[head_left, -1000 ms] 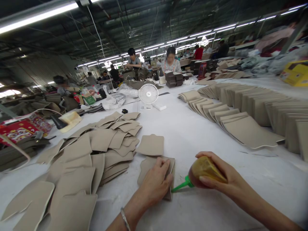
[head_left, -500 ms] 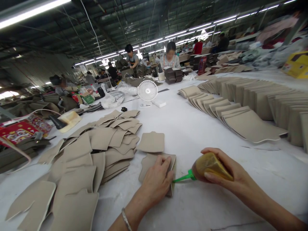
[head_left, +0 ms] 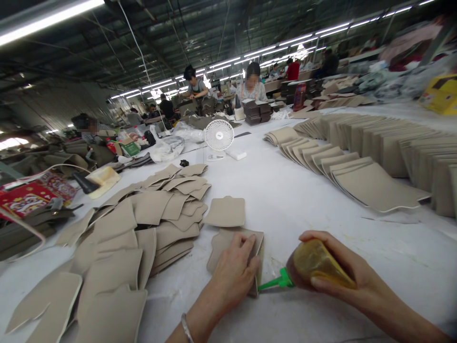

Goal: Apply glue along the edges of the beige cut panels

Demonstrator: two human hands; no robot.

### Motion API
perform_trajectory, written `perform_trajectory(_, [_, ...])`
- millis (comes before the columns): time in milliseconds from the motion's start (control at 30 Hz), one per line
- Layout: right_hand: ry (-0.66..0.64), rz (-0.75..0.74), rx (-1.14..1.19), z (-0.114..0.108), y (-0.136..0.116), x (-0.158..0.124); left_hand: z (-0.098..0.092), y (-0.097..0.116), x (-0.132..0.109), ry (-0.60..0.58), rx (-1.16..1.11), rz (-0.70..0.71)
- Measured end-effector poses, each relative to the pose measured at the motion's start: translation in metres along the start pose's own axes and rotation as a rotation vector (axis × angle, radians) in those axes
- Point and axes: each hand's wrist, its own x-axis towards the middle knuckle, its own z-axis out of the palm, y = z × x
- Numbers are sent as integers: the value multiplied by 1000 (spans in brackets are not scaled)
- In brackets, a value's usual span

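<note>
My right hand (head_left: pixel 339 269) is wrapped round a glue bottle (head_left: pixel 316 262) of amber liquid, tilted on its side. Its green nozzle (head_left: pixel 273 282) points left, with the tip at the near right edge of a taupe panel (head_left: pixel 219 247). On that panel lies my left hand (head_left: pixel 235 267), fingers extended and pressing it against the table; the palm hides much of the panel. A bracelet circles the left wrist. Just beyond sits another taupe panel (head_left: pixel 225 212), flat with a small tab on its far edge.
Overlapping taupe panels (head_left: pixel 117 267) spread across the left of the white table (head_left: pixel 260 181). A long fanned row of panels (head_left: pixel 371 181) stands at the right. Farther back are a white fan (head_left: pixel 219 135), a yellow box (head_left: pixel 441 97) and a co-worker (head_left: pixel 253 88).
The glue bottle in my right hand has moved toward me, its nozzle tip sliding down the panel's right edge to the near corner. My left hand stays on the panel.
</note>
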Motion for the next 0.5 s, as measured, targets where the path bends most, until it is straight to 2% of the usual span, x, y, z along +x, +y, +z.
perform_trajectory(233, [203, -17, -107, -11, 4, 17, 0, -3, 2, 1, -49, -31])
perform_trajectory(300, [157, -14, -90, -9, 3, 15, 1, -4, 3, 3, -62, -35])
perform_trajectory(400, [3, 18, -18, -4, -1, 9, 1, -5, 3, 5, -63, -38])
perform_trajectory(500, [43, 45, 2, -5, -1, 11, 1, -4, 3, 3, -62, -34])
